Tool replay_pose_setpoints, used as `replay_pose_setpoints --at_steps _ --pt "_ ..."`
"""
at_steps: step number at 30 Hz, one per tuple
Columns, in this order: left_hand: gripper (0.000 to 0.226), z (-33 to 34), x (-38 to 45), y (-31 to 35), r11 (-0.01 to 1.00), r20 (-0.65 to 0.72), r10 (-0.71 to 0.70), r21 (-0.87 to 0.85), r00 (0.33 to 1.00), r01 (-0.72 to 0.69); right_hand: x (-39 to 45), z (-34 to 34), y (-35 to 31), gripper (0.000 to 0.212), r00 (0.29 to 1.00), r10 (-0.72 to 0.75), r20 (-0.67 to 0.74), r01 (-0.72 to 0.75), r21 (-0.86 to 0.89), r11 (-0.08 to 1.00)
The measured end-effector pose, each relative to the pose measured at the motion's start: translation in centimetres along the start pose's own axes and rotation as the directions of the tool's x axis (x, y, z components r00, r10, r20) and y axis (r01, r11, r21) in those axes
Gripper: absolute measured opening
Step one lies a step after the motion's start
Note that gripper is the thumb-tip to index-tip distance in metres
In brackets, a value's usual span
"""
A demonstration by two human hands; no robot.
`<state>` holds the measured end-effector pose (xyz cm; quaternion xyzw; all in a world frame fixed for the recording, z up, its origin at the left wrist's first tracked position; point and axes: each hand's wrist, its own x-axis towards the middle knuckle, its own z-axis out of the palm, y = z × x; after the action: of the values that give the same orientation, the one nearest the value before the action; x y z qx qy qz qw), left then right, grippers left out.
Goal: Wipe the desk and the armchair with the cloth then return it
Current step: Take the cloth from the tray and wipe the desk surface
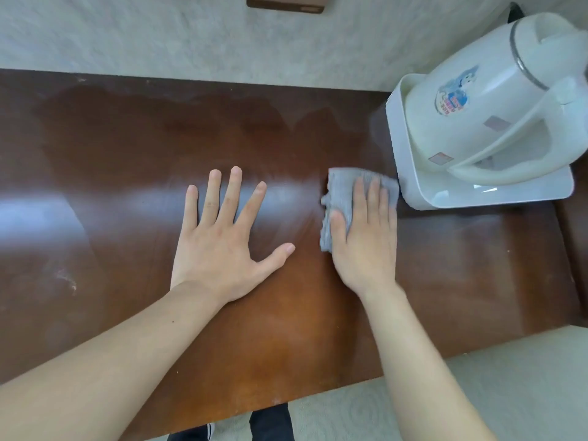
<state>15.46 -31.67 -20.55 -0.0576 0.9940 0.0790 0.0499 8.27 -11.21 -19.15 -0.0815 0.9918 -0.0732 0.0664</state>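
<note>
Pale textured wall [191, 43] is running along the far edge of the glossy reddish-brown wooden bench [143, 148], and the light is glaring off the polish in a broad streak.

Starting at the right hand [366, 237]: it is lying palm-down on the small grey knitted cloth [342, 192], fingers straight and close together, pressing the fabric flat against the wood rather than curling round it. The cloth is sitting on the right-centre of the bench, its far corner just beside the white plastic tray [413, 186]. It looks soft, limp and very light, so I would judge it is going to bunch and slide under the palm instead of holding a shape; flat pressure through the whole hand suits wiping, and a pinch at any edge or a scoop of the gathered middle should do for lifting it. Nothing about it seems fragile.

The left hand [222, 240] is resting on the bare wood near the middle, fingers spread wide and straight, holding nothing, seemingly bracing.

Further out, a white plastic electric kettle [477, 100] with a blue sticker is standing in the tray at the right end, close enough that a wide stroke could nudge it. The polish looks slick. Dull smudges are showing at the left end and a hazy band near the back edge, so I judge the bench only partly wiped. Pale carpet [477, 393] is lying below. The armchair is not in view.
</note>
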Motion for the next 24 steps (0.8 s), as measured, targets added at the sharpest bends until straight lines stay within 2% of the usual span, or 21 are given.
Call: replay_pose_setpoints --at_steps 5,9,14,18,20,22,23,24 --pt "0.093 0.2 0.0 -0.1 1.000 -0.034 -0.001 -0.014 0.999 0.001 13.0 -0.7 -1.7 0.064 0.997 -0.055 0.058 0.054 0.018 0.998" --pt "0.093 0.5 0.0 -0.1 1.000 -0.051 0.002 -0.028 0.999 -0.003 15.4 -0.5 -3.1 0.063 0.995 -0.080 0.054 0.081 -0.027 0.996" --pt "0.094 -0.2 -0.1 -0.1 0.997 -0.021 -0.006 -0.083 1.000 0.004 7.1 0.0 -3.5 0.062 0.964 -0.265 0.031 0.267 -0.069 0.961" --pt "0.083 -1.5 -0.6 -0.6 0.965 -0.034 -0.005 -0.262 0.999 -0.004 -4.2 0.8 -4.9 0.065 0.964 -0.245 0.098 0.246 0.005 0.969" --pt "0.077 -2.1 -0.9 -1.1 0.888 -0.042 -0.021 -0.460 0.999 0.000 -9.9 1.4 -5.7 0.064 0.964 -0.235 0.125 0.234 0.021 0.972" --pt "0.076 -2.9 -1.3 -1.6 0.759 -0.017 -0.030 -0.651 0.999 0.011 -14.9 2.0 -6.5 0.063 0.958 -0.243 0.155 0.240 0.036 0.970" --pt "0.075 -3.3 -1.8 -2.0 0.724 -0.022 -0.022 -0.689 1.000 0.001 -16.8 2.3 -6.9 0.063 0.952 -0.251 0.173 0.248 0.039 0.968" --pt "0.072 -3.6 -2.5 -2.5 0.731 -0.046 -0.008 -0.682 0.999 -0.026 -18.0 2.4 -7.3 0.063 0.947 -0.258 0.191 0.256 0.034 0.966"
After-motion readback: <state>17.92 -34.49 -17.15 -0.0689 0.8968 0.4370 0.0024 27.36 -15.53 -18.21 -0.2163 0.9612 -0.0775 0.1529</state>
